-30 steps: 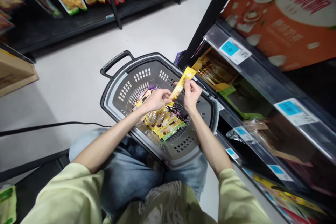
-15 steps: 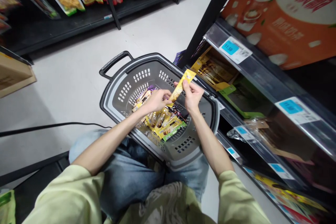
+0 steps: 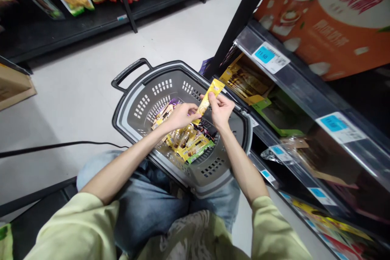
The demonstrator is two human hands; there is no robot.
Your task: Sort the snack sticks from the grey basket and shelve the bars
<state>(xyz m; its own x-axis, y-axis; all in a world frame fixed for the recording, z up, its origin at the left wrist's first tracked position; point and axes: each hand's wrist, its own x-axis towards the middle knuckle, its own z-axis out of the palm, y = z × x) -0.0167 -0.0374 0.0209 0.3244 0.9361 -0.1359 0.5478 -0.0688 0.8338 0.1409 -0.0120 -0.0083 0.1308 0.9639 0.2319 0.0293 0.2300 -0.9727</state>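
Observation:
Over a grey shopping basket (image 3: pixel 122 115), a slim yellow snack packet (image 3: pixel 203 105) is held up at a slant between my two hands. My right hand (image 3: pixel 222 109) grips its upper part, thumb on the printed face. At its lower end, the fingers of my left hand (image 3: pixel 184 115) are pinched on the packet. Several yellow, purple and green-edged snack packets (image 3: pixel 195 146) lie in the basket below, partly covered by my left hand and forearm. The basket rests at my lap.
Close on the right is a shelf rack with price labels (image 3: pixel 271 57), yellow snack boxes (image 3: pixel 246 77) and a large orange carton (image 3: pixel 329 20). Across the aisle, a black shelf (image 3: pixel 76 28) holds bagged snacks. A cardboard box (image 3: pixel 15 87) stands at left; a black cable (image 3: pixel 67 144) crosses the floor.
The whole view has shifted slightly, so things appear a little further left. Both hands keep nearly the same hold on the yellow packet.

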